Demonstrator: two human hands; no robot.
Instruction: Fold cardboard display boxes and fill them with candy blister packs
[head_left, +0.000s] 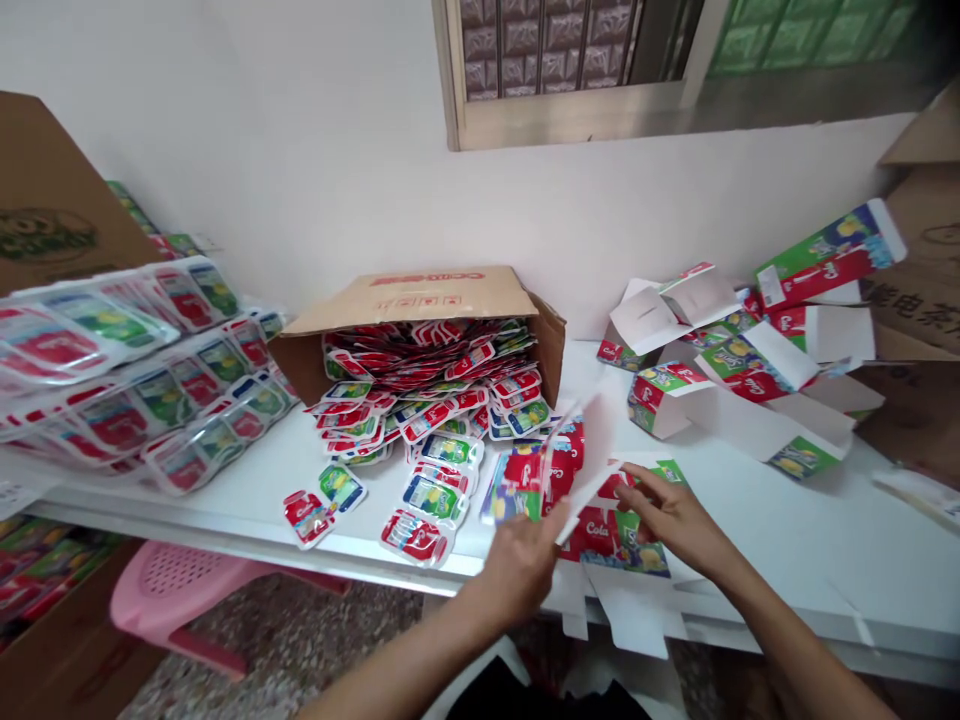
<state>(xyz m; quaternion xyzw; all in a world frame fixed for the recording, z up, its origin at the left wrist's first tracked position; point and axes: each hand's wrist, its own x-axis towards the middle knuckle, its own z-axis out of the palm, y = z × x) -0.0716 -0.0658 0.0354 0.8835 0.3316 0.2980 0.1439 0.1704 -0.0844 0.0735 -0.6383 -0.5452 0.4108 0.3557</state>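
My left hand (523, 560) is closed round the lower edge of a partly folded cardboard carton (564, 462). That carton has red Cola print outside and white board inside, and it stands tilted. My right hand (667, 512) is just right of it, fingers loosely bent and apart, near a white flap. Whether its fingertips touch the flap is hard to see. Below both hands lie flat printed carton blanks (596, 532) in red, green and blue, their white flaps hanging over the table's front edge.
A brown box (442, 297) lies on its side, spilling red and green sachets (435, 492) onto the white table (247, 520). Sachet strips (161, 400) are stacked at left. Opened cartons (750, 365) pile up at right. A pink stool (180, 590) stands below.
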